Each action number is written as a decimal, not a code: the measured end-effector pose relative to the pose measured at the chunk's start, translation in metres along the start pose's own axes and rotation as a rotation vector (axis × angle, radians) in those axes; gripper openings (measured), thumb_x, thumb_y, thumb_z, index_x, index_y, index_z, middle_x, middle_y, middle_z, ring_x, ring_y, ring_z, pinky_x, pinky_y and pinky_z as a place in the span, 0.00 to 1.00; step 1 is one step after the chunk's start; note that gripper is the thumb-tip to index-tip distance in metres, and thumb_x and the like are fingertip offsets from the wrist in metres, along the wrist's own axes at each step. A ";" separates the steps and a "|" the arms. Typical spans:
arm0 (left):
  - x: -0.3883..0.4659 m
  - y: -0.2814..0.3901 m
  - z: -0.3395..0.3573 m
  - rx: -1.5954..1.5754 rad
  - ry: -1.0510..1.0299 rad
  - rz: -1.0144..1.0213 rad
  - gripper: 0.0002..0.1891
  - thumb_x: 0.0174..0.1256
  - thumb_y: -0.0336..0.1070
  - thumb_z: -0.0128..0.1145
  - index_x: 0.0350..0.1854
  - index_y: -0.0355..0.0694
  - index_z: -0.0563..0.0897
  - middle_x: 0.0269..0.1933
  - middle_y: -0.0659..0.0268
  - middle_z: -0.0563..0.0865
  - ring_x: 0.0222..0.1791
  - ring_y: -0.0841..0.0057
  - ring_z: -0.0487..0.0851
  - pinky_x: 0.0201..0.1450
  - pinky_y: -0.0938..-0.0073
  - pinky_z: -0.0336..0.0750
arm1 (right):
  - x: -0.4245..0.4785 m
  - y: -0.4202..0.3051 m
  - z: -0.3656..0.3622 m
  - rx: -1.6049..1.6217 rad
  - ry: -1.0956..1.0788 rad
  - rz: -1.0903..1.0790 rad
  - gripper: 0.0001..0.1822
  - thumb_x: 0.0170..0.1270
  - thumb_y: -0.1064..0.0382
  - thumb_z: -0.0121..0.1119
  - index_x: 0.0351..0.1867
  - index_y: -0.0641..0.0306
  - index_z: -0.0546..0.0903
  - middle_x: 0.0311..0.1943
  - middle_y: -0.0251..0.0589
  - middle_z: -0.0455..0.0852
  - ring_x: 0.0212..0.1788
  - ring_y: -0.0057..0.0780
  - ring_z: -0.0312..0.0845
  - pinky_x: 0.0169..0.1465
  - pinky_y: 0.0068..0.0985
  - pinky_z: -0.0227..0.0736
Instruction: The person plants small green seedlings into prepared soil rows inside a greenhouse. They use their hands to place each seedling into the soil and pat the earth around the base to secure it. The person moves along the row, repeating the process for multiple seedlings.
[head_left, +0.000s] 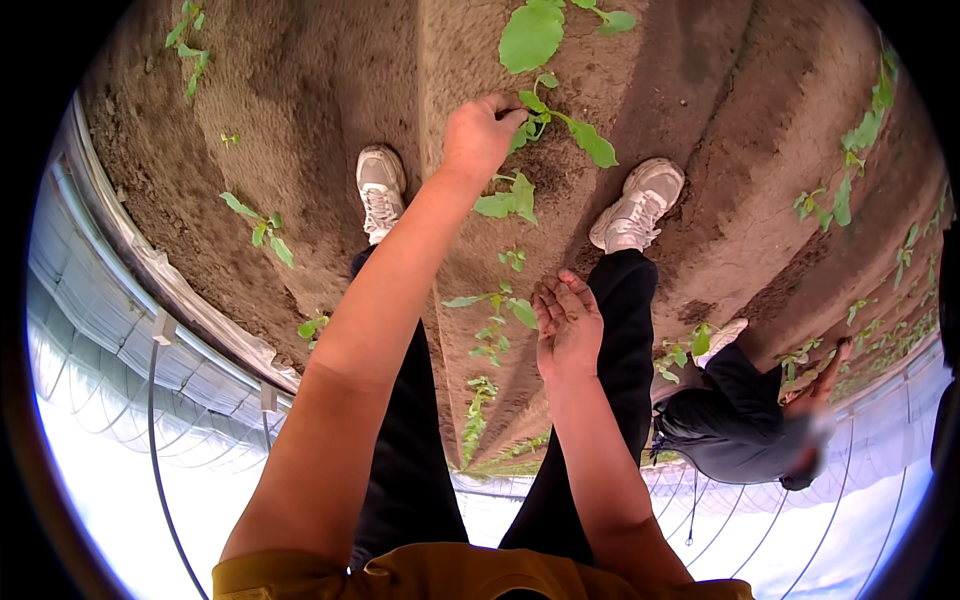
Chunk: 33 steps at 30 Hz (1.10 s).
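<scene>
My left hand reaches over the soil ridge, thumb and forefinger pinched at the edge of a green leafy seedling; the exact contact is partly hidden by the fingers. Large toothed leaves spread from this plant, and a big round leaf lies just above it in the view. Nearer my legs, my right hand is turned palm up, its fingers slightly curled and dirty with soil, with nothing clearly in it. A smaller seedling grows between my hands, and another seedling stands left of my right hand.
My shoes straddle the planted ridge. Further seedling rows run on both sides. Plastic greenhouse sheeting and metal hoops curve along the rim. At the lower right a person in dark clothes bends over another row.
</scene>
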<state>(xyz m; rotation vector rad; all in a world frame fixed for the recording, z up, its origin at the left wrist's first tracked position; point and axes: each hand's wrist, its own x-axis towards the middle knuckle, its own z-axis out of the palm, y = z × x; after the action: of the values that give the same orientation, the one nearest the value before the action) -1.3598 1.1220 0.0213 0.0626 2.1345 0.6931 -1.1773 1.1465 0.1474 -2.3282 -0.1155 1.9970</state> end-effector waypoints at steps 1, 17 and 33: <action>0.002 -0.001 0.001 0.025 0.002 0.023 0.11 0.49 0.37 0.61 0.33 0.36 0.83 0.29 0.56 0.84 0.30 0.65 0.82 0.37 0.72 0.75 | -0.003 0.005 -0.006 0.003 -0.023 0.036 0.05 0.61 0.73 0.48 0.37 0.63 0.74 0.33 0.40 0.78 0.35 0.27 0.75 0.43 0.22 0.72; -0.002 0.013 -0.005 0.337 0.257 0.228 0.10 0.53 0.36 0.57 0.37 0.38 0.82 0.32 0.58 0.84 0.30 0.64 0.82 0.37 0.71 0.75 | 0.024 -0.012 0.002 -0.072 0.064 -0.050 0.06 0.58 0.70 0.58 0.28 0.60 0.72 0.19 0.28 0.69 0.17 0.15 0.60 0.19 0.15 0.57; 0.015 0.036 0.003 0.838 -0.062 0.563 0.13 0.50 0.25 0.52 0.35 0.47 0.85 0.37 0.64 0.79 0.37 0.66 0.78 0.40 0.67 0.74 | 0.015 -0.045 0.024 0.134 -0.072 0.110 0.05 0.61 0.66 0.55 0.30 0.63 0.73 0.23 0.36 0.75 0.16 0.15 0.60 0.15 0.13 0.55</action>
<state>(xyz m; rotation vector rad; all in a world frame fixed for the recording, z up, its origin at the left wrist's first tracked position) -1.3741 1.1582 0.0272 1.1447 2.2122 0.0406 -1.1996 1.1934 0.1333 -2.2262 0.1404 2.0691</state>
